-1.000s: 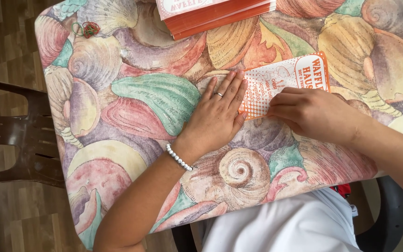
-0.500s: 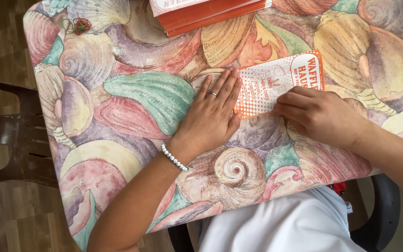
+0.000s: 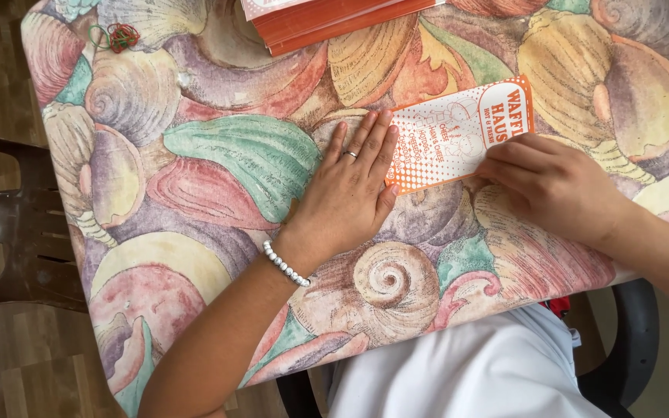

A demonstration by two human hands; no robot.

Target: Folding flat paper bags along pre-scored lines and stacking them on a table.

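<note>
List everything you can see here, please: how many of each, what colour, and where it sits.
Paper sleeve: one, orange and white, flat on the table under both hands.
Stack of sleeves: one, orange, top edge.
Rubber bands: small bunch, red and green, top left corner.
Table: one, pastel shell-pattern cover.
Chair: one, brown, left.
Bracelet: one, white beads, left wrist.
Left hand: flat, pressing the sleeve's left end.
Right hand: fingers on the sleeve's lower right edge.

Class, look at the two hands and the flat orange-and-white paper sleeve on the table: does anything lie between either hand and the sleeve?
Nothing visible does. The left hand rests at the orange-and-white paper sleeve's left end, and the right hand touches its lower right edge.
</note>
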